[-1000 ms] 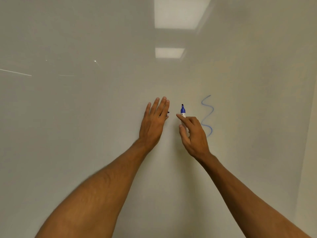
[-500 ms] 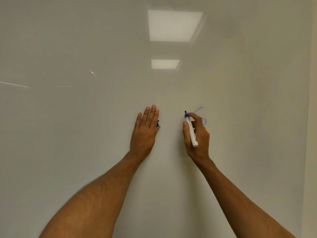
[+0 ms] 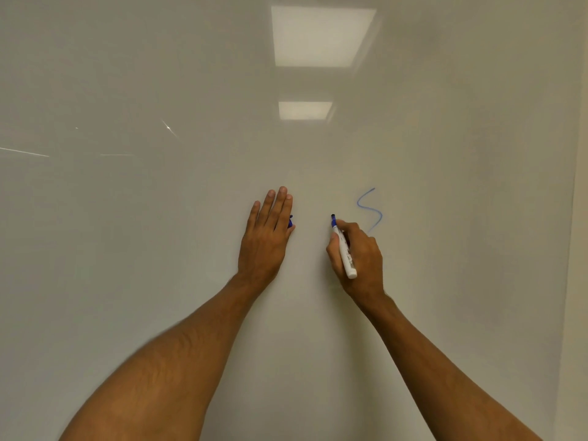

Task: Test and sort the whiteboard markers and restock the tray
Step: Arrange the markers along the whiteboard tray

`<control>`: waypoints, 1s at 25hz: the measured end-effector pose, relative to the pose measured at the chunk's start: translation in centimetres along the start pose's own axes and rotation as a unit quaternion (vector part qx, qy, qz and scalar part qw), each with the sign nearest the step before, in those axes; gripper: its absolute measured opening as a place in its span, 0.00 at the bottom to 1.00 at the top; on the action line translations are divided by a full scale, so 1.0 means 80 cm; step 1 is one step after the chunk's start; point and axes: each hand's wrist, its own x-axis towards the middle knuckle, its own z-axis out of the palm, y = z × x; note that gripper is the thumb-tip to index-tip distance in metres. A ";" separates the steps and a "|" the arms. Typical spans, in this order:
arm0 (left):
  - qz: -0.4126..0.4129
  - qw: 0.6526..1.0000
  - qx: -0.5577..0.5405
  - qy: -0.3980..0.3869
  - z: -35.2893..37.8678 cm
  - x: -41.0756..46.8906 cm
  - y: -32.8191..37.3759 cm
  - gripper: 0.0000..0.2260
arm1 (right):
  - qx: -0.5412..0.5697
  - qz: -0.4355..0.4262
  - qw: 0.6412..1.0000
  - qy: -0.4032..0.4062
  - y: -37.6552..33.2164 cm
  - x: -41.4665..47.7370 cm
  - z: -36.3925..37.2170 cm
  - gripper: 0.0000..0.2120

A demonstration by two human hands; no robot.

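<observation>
My right hand (image 3: 359, 256) grips a white whiteboard marker (image 3: 345, 253) with a blue tip. The uncapped tip points up and sits at the whiteboard (image 3: 159, 249), a little left of a thin blue squiggle (image 3: 370, 208) drawn on it. My left hand (image 3: 267, 237) lies flat against the board with its fingers straight and together. Its thumb is tucked out of sight. A blue cap (image 3: 290, 222) peeks out at the thumb side, held under the hand. The two hands are about a hand's width apart.
The glossy board fills the view and reflects two ceiling lights (image 3: 321, 36). The board's right edge meets a plain wall strip (image 3: 577, 281). A few faint scratches (image 3: 168, 126) show at the upper left. No tray or other markers are in view.
My right hand has moved left and slightly down off the blue squiggle, which now shows in full. My left hand stays flat on the board.
</observation>
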 end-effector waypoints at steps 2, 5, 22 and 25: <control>-0.001 1.000 -0.006 0.002 -0.001 0.000 0.001 0.22 | 0.005 0.038 0.999 0.025 0.010 -0.012 -0.004 0.14; -0.003 1.000 -0.006 -0.004 -0.002 0.000 0.002 0.22 | 0.014 0.097 0.994 0.050 0.005 -0.029 -0.005 0.10; -0.043 0.977 -0.100 -0.182 -0.048 0.006 0.004 0.23 | -0.087 -0.037 0.991 -0.092 0.007 -0.138 -0.022 0.11; -0.006 0.975 -0.055 -0.215 -0.065 -0.025 0.009 0.23 | -0.083 -0.082 0.983 -0.141 0.005 -0.153 -0.019 0.13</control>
